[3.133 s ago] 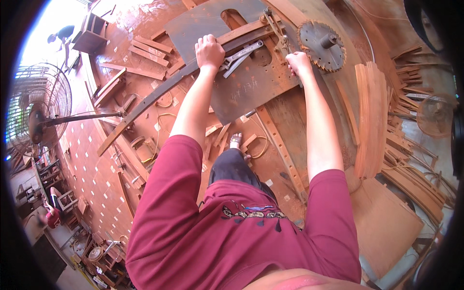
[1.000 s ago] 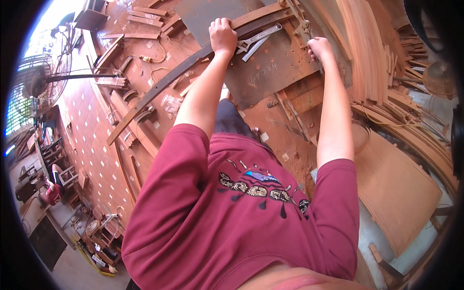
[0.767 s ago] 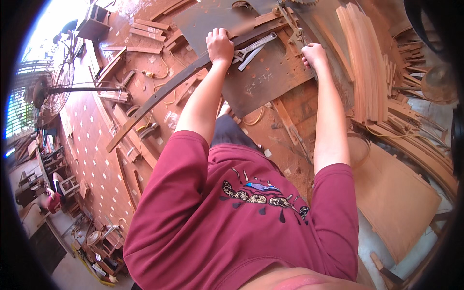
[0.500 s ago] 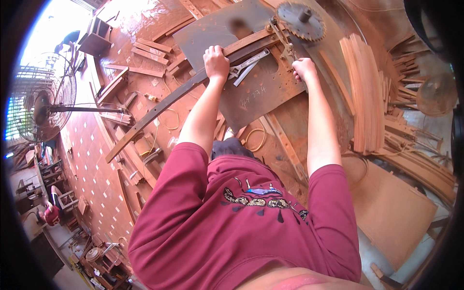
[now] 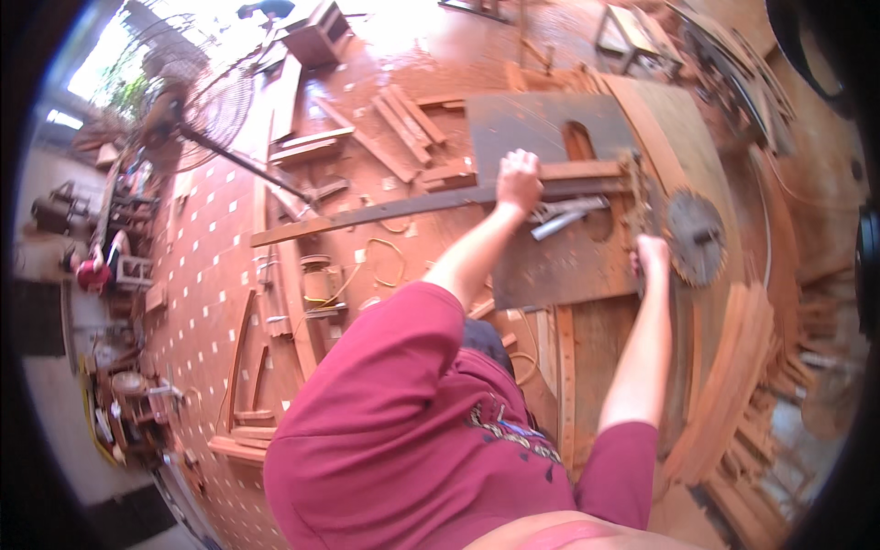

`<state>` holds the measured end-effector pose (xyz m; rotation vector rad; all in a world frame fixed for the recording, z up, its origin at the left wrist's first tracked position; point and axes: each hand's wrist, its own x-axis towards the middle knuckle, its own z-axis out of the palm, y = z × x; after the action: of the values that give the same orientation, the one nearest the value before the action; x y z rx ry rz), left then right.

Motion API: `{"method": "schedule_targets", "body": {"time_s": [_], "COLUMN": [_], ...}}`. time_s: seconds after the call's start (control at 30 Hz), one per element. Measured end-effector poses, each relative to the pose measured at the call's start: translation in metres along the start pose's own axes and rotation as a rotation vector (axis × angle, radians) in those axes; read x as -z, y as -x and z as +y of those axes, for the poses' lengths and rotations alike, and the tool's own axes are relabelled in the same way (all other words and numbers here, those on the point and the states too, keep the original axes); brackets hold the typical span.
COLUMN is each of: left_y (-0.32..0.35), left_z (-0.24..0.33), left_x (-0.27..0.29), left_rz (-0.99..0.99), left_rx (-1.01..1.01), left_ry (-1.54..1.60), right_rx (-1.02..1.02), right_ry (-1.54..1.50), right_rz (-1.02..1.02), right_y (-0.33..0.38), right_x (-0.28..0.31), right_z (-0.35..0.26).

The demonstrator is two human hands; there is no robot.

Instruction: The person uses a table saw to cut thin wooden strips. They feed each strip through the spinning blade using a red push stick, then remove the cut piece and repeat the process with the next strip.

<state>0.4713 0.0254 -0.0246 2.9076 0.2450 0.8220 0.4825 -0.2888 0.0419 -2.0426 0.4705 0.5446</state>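
Note:
My left hand (image 5: 520,181) is closed around a long bar (image 5: 367,216), which lies across a dark metal plate (image 5: 522,119) and sticks out far to the left. Beside that bar, a reddish wooden strip (image 5: 587,170) runs to a rusty metal clamp (image 5: 636,188). My right hand (image 5: 651,255) is curled at the near end of the clamp; its fingers are partly hidden, and what they grip is unclear. An adjustable wrench (image 5: 573,207) rests on the plate between my hands. Just right of my right hand is a toothed circular saw blade (image 5: 697,236).
A stack of curved wooden pieces (image 5: 724,385) lies at the right. Loose boards (image 5: 403,119) are scattered beyond the bar on the tiled floor (image 5: 197,266). A standing fan (image 5: 174,119) is at the far left. A yellow cord (image 5: 380,261) curls below the bar.
My view has turned, so the plate, bar and saw blade sit farther right and lower in the picture. Both hands keep their places on the bar and at the clamp.

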Motion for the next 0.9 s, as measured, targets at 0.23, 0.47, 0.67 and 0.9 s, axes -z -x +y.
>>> {"method": "schedule_targets", "body": {"time_s": [0.23, 0.47, 0.67, 0.9], "left_y": [-0.002, -0.007, 0.005, 0.067], "left_z": [-0.006, 0.008, 0.002, 0.038], "left_x": [0.013, 0.013, 0.022, 0.039], "left_rz": [0.020, 0.054, -0.038, 0.016], "left_rx": [0.042, 0.106, 0.049, 0.072], "left_ry": [0.167, 0.118, 0.123, 0.103], "right_rx": [0.020, 0.143, 0.153, 0.139], "right_ry": [-0.011, 0.037, 0.252, 0.303], "right_rz": [0.069, 0.169, 0.303, 0.346], "right_y": [0.002, -0.007, 0.027, 0.077], "right_x": [-0.008, -0.007, -0.008, 0.013], "right_z": [-0.012, -0.002, -0.004, 0.046]}}
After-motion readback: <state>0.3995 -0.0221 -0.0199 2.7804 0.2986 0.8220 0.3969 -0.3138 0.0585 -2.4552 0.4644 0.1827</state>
